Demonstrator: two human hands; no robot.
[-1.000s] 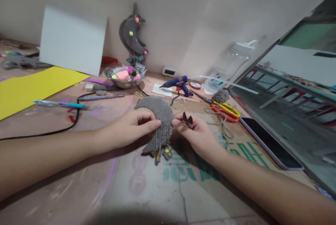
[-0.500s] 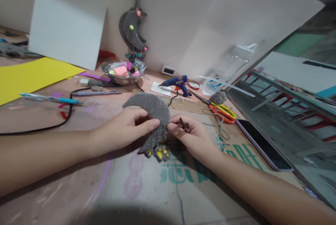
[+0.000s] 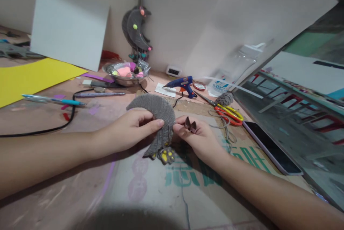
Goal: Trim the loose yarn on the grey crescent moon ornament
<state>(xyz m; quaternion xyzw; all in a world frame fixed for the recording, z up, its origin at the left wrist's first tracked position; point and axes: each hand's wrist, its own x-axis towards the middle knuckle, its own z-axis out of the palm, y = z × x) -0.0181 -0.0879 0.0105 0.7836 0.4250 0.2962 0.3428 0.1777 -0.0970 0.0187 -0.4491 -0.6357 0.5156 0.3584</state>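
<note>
Left hand [image 3: 135, 129] clamped on grey yarn-wrapped crescent [image 3: 163, 110], mid-scene over green-printed cardboard [image 3: 204, 201], nearer than blue glue gun [image 3: 180, 82]. Right hand [image 3: 200, 135], at its right edge, closed on dark-brown pointed pieces [image 3: 187, 123]; crescent contact unclear.

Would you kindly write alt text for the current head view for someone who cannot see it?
A person's left hand holds a gray crescent above cardboard; the right hand, with small brown pieces, is at the crescent's edge. Behind are a glue gun, scissors and a bowl; a phone lies at right.
</note>
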